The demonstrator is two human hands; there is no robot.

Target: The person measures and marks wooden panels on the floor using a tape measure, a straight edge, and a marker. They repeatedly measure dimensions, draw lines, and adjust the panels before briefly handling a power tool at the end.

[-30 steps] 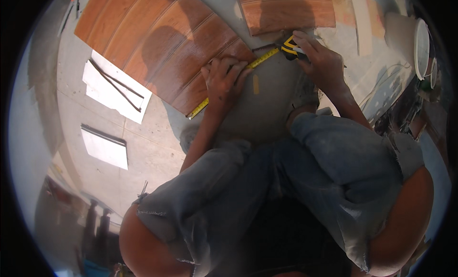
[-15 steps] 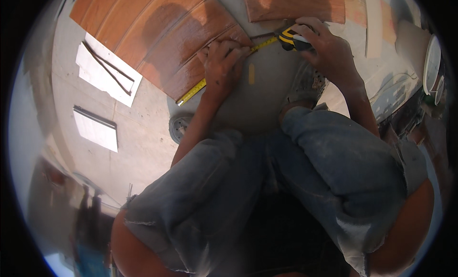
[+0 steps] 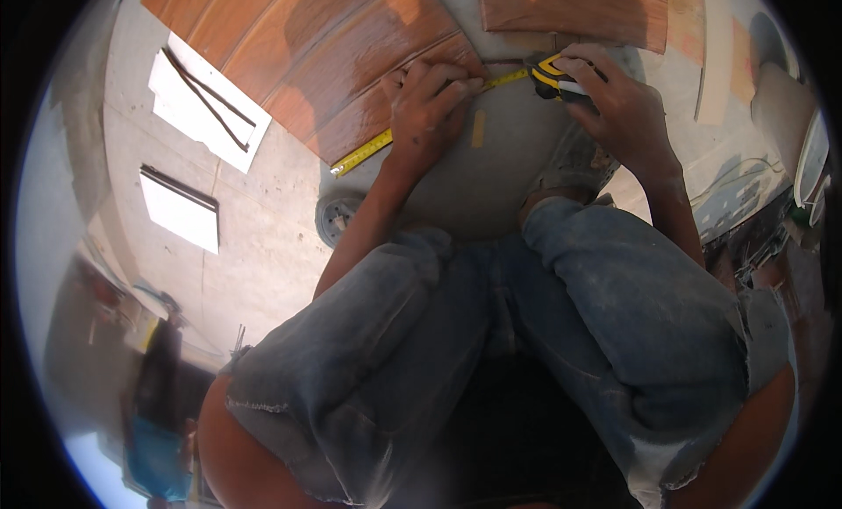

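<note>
A brown wood-grain panel (image 3: 289, 57) with grooved lines lies on the floor ahead of me, at the upper left. Along its near edge runs the yellow blade (image 3: 364, 154) of a tape measure, its end at the panel's lower left corner. My left hand (image 3: 425, 114) is closed over the blade at that edge, with curled fingers partly hiding it. To the right, the black and yellow case of the tape measure (image 3: 549, 79) sits in my right hand (image 3: 618, 106), fingers wrapped round it. Between the two hands a short stretch of blade shows.
Another brown panel (image 3: 574, 14) lies at the top right. White pieces (image 3: 180, 213) with dark strips rest on the floor at left. Near my left forearm is a grey disc (image 3: 333, 218). A small yellowish strip (image 3: 479, 129) lies between my hands. Pale strips (image 3: 715, 62) and a bucket-like container (image 3: 811, 158) stand right.
The whole view has shifted slightly, so panels and hands appear a little further right. Both hands keep their hold on the tape measure, and the blade stays along the panel's edge.
</note>
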